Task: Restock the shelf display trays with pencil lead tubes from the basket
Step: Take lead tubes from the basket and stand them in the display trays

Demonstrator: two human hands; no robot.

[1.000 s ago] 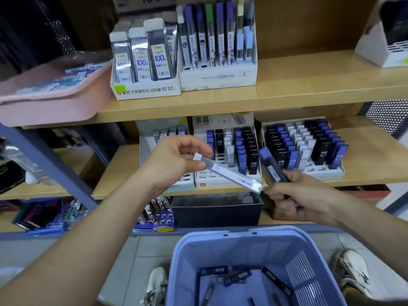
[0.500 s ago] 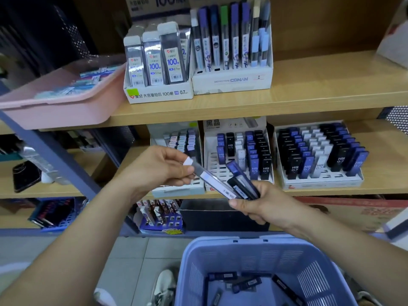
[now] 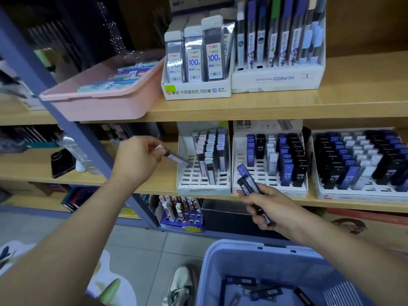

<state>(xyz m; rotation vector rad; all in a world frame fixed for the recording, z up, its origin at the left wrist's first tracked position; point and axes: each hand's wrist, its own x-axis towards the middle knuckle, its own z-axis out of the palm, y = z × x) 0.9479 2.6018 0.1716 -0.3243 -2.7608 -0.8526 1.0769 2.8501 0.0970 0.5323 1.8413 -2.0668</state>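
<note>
My left hand (image 3: 139, 160) pinches a clear grey lead tube (image 3: 176, 157) with a white cap, its lower end touching the slotted grid of the left white display tray (image 3: 189, 186) on the middle shelf. My right hand (image 3: 271, 208) grips a small bunch of dark and blue lead tubes (image 3: 249, 182) in front of the middle tray (image 3: 242, 164), which holds blue, black and white tubes. A third tray (image 3: 344, 195) at the right is nearly full. The blue basket (image 3: 271, 259) sits low in front of me with several dark tubes (image 3: 265, 291) in it.
On the upper shelf stand a pink bin (image 3: 103, 102), a box of 100-lead packs (image 3: 196, 85) and a CONAN display box (image 3: 278, 78). A blue steel shelf post (image 3: 66, 120) slants across the left. A dark box (image 3: 223, 215) and a small blue tray (image 3: 181, 217) sit below.
My left hand has carried the clear tube away from my right hand, up and left to the left tray's grid. My right hand keeps its bunch of tubes. The view has moved closer to the shelf.
</note>
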